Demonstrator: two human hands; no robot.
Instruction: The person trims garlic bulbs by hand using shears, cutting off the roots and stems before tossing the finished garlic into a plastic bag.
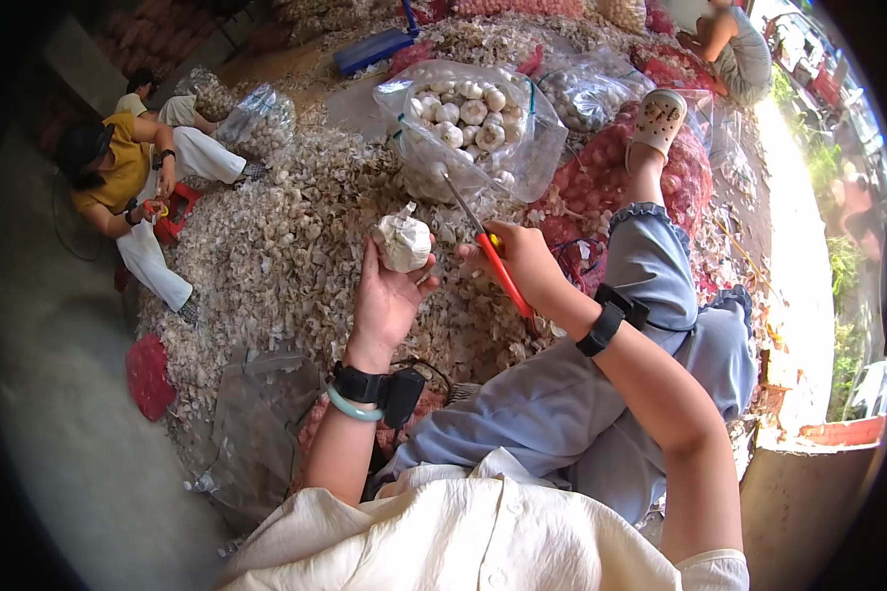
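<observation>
A white garlic bulb (402, 240), its short stem pointing up, rests in the fingers of my left hand (392, 295). My right hand (524, 264) grips scissors (501, 268) with red and yellow handles, their blades pointing up and to the left. The blades are to the right of the bulb and apart from it. Beyond both hands stands an open clear plastic bag (532, 148) holding several garlic bulbs (471, 112).
Dry garlic skins (266, 256) cover the floor. Red net sacks (685, 177) lie at the right, near my raised foot. One person (123, 148) sits at the left, another behind, and a third person (744, 54) crouches at the upper right. A blue tool (373, 49) lies at the back.
</observation>
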